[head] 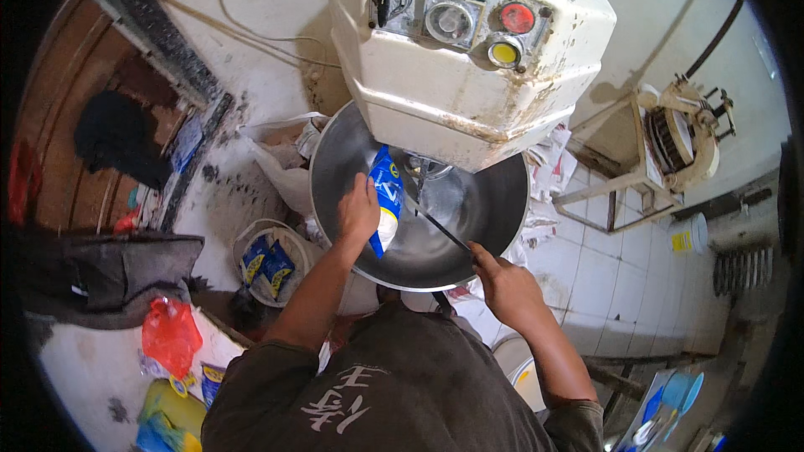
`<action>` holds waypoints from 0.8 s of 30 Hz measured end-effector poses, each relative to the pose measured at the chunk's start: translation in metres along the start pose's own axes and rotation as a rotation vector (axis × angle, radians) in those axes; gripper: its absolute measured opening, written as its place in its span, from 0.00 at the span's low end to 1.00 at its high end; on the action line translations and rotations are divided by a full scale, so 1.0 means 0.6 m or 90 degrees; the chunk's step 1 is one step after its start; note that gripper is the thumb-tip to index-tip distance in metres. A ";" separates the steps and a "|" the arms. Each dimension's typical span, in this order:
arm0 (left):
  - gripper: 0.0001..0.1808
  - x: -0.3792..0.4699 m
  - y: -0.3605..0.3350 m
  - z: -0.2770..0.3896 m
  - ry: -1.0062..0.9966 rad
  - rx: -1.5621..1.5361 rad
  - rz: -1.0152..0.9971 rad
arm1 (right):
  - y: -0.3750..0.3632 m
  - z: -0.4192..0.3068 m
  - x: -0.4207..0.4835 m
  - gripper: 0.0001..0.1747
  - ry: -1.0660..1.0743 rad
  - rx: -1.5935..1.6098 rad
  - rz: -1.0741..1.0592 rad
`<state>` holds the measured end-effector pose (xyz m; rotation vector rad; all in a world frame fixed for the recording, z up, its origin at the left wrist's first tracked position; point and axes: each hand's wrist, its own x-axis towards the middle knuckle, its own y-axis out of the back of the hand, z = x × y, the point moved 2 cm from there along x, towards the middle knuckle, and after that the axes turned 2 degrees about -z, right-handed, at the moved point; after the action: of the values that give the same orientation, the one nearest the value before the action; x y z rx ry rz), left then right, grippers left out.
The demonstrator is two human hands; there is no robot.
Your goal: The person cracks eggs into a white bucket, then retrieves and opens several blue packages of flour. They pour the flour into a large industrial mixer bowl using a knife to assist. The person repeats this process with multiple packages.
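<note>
A blue plastic packet with a pale lower part [387,191] is held by my left hand [360,210] over the left side of a large metal mixing bowl [440,257]. My right hand [502,282], at the bowl's front right rim, grips a long thin dark tool [443,229], seemingly a knife. The tool's far end reaches to the packet's right side; whether it touches the packet I cannot tell. Under the head of a white floor mixer [465,100], a metal attachment [422,176] hangs into the bowl, partly hidden by the packet.
Left of the bowl stand an open sack [279,169] and a white bucket [301,245] with blue packets [269,267]. Behind my right arm is another bucket [527,380]. More sacks [556,163] lie right of the bowl, near a metal-framed machine [666,144]. A red plastic bag [171,336] lies lower left.
</note>
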<state>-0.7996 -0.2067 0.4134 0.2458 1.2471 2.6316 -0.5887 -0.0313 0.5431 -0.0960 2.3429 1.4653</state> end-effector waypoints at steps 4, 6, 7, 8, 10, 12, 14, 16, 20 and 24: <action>0.12 0.032 -0.034 -0.036 0.003 0.007 -0.043 | -0.046 -0.021 0.056 0.18 -0.010 -0.040 0.026; 0.11 0.047 -0.045 -0.044 0.019 0.017 -0.082 | -0.048 -0.033 0.079 0.19 -0.031 -0.058 -0.008; 0.11 0.053 -0.049 -0.049 0.029 0.023 -0.100 | -0.048 -0.039 0.091 0.20 -0.039 -0.066 -0.024; 0.11 0.058 -0.055 -0.057 0.024 0.023 -0.096 | -0.048 -0.046 0.103 0.20 -0.042 -0.071 -0.032; 0.11 0.066 -0.077 -0.080 0.015 0.022 -0.089 | -0.048 -0.060 0.123 0.21 -0.048 -0.082 -0.048; 0.11 0.073 -0.088 -0.096 0.025 0.004 -0.085 | -0.055 -0.067 0.145 0.22 -0.046 -0.087 -0.056; 0.12 0.077 -0.100 -0.098 0.032 0.004 -0.100 | -0.073 -0.071 0.168 0.24 -0.051 -0.098 -0.062; 0.12 0.074 -0.095 -0.080 0.043 0.029 -0.130 | -0.095 -0.076 0.190 0.25 -0.053 -0.112 -0.068; 0.12 0.085 -0.100 -0.090 0.082 -0.002 -0.126 | -0.080 -0.075 0.204 0.23 -0.086 -0.116 -0.140; 0.12 0.091 -0.109 -0.107 0.074 -0.009 -0.122 | -0.072 -0.048 0.191 0.23 -0.088 -0.110 -0.168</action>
<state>-0.8593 -0.1992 0.3253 -0.0280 1.2192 2.5199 -0.6922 -0.0605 0.4778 -0.3258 2.0057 1.4871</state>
